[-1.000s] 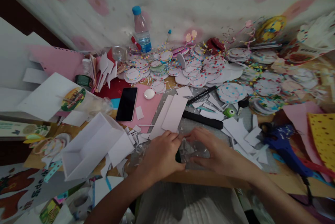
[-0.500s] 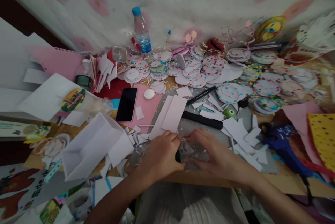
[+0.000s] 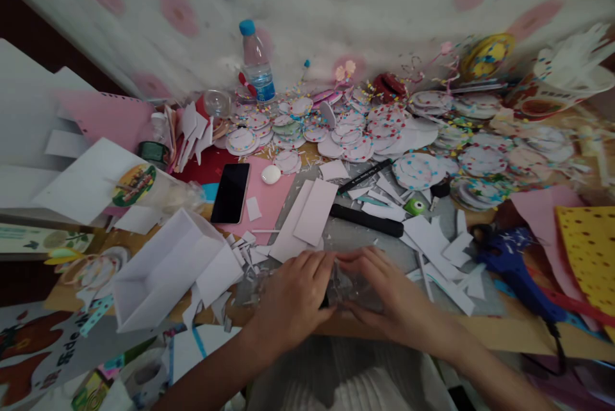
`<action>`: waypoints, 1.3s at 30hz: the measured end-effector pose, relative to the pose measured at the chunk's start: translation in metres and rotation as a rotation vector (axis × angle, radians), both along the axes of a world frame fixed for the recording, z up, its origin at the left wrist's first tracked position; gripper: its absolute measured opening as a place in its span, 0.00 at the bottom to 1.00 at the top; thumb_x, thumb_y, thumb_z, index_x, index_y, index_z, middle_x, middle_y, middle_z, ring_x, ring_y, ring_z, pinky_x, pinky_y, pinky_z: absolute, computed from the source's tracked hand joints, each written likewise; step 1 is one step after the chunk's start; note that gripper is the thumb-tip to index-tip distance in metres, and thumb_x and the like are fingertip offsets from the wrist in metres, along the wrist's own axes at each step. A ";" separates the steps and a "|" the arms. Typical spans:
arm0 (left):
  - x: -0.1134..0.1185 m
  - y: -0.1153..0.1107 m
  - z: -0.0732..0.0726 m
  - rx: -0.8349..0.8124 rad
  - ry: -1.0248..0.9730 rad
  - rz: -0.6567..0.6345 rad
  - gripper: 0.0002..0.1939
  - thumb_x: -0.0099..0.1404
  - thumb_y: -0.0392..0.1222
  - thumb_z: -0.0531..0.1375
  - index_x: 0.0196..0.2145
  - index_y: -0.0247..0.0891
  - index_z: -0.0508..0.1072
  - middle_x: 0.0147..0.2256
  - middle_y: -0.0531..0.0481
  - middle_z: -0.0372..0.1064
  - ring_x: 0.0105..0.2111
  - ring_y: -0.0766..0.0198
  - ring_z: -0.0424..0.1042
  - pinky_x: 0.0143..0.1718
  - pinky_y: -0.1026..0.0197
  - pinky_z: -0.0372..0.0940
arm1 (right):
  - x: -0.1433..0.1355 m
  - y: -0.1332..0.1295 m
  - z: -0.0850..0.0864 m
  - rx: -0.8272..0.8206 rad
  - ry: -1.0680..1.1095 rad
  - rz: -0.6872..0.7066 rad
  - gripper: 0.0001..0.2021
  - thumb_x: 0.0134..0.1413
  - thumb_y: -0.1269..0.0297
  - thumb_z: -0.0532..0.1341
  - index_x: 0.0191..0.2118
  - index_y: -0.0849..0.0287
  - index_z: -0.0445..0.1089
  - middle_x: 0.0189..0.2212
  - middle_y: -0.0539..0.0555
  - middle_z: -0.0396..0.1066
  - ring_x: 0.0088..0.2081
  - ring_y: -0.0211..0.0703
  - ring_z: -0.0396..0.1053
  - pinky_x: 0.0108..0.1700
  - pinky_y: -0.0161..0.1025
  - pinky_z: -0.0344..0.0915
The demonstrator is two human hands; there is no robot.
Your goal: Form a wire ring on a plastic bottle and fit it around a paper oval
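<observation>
My left hand [image 3: 298, 289] is at the front edge of the table with its fingers curled. A small dark object [image 3: 325, 299] shows beneath its palm, mostly hidden. Facing it, my right hand [image 3: 384, 286] curves around a clear, shiny plastic piece [image 3: 350, 283], whose exact kind I cannot make out. The fingertips of both hands nearly meet above the plastic. Just beyond them lie white card strips [image 3: 314, 212] and a black bar-shaped tool [image 3: 368, 220].
An open white box [image 3: 163, 270] and a phone [image 3: 230, 193] are on the left. Decorated paper discs [image 3: 346, 132] and a water bottle [image 3: 258, 65] line the back. White scraps [image 3: 437, 257] and a blue glue gun [image 3: 516, 264] lie to the right.
Both hands stay together around the plastic and have closed in slightly, the right fingers nearer the left. The whole view has shifted a little.
</observation>
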State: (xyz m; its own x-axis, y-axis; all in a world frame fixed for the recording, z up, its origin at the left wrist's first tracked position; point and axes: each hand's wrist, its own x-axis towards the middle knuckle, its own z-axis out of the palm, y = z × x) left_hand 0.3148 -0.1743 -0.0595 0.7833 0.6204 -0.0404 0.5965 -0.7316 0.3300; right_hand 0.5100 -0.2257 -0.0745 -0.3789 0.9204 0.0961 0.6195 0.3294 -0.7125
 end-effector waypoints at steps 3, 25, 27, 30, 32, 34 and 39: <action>0.000 -0.005 0.002 0.045 -0.017 0.007 0.34 0.50 0.41 0.69 0.52 0.30 0.61 0.48 0.40 0.70 0.47 0.50 0.69 0.46 0.51 0.68 | -0.001 -0.005 -0.001 0.015 -0.011 -0.019 0.18 0.55 0.68 0.62 0.51 0.60 0.60 0.49 0.63 0.65 0.49 0.53 0.62 0.49 0.54 0.62; 0.000 -0.027 -0.010 0.157 -0.197 0.112 0.28 0.54 0.45 0.62 0.50 0.27 0.66 0.51 0.33 0.69 0.50 0.47 0.68 0.49 0.47 0.66 | 0.001 -0.019 -0.016 0.098 -0.016 -0.006 0.19 0.57 0.69 0.60 0.53 0.59 0.58 0.52 0.63 0.64 0.52 0.53 0.61 0.51 0.55 0.62; 0.000 -0.026 -0.010 0.150 -0.207 0.114 0.28 0.53 0.45 0.62 0.50 0.27 0.66 0.51 0.32 0.69 0.50 0.47 0.68 0.50 0.46 0.66 | 0.001 -0.017 -0.014 0.084 -0.019 -0.012 0.18 0.58 0.68 0.60 0.53 0.58 0.59 0.51 0.62 0.65 0.52 0.53 0.62 0.50 0.55 0.62; 0.000 -0.023 -0.007 0.101 -0.238 0.126 0.30 0.51 0.46 0.61 0.50 0.27 0.66 0.51 0.32 0.68 0.50 0.45 0.67 0.51 0.44 0.65 | 0.002 -0.017 -0.014 0.076 -0.026 -0.014 0.18 0.58 0.67 0.60 0.53 0.58 0.59 0.51 0.62 0.66 0.51 0.53 0.63 0.50 0.55 0.63; 0.001 -0.022 -0.004 0.053 -0.255 0.135 0.30 0.51 0.46 0.61 0.50 0.28 0.66 0.51 0.33 0.68 0.51 0.46 0.67 0.52 0.44 0.64 | 0.002 -0.017 -0.015 0.084 -0.023 -0.021 0.18 0.57 0.68 0.60 0.53 0.57 0.60 0.51 0.62 0.66 0.51 0.53 0.64 0.50 0.56 0.64; 0.003 -0.021 -0.002 0.031 -0.263 0.152 0.27 0.54 0.45 0.60 0.50 0.29 0.67 0.50 0.35 0.69 0.50 0.48 0.68 0.51 0.45 0.64 | 0.002 -0.017 -0.015 0.089 -0.018 -0.026 0.18 0.56 0.69 0.60 0.53 0.57 0.60 0.51 0.62 0.66 0.52 0.53 0.64 0.49 0.56 0.64; 0.013 -0.024 -0.004 0.094 -0.243 0.263 0.18 0.58 0.42 0.60 0.44 0.29 0.69 0.46 0.35 0.72 0.46 0.48 0.70 0.50 0.43 0.65 | 0.002 -0.017 -0.015 0.055 0.004 -0.050 0.18 0.55 0.72 0.59 0.52 0.57 0.59 0.51 0.62 0.66 0.52 0.53 0.64 0.50 0.56 0.64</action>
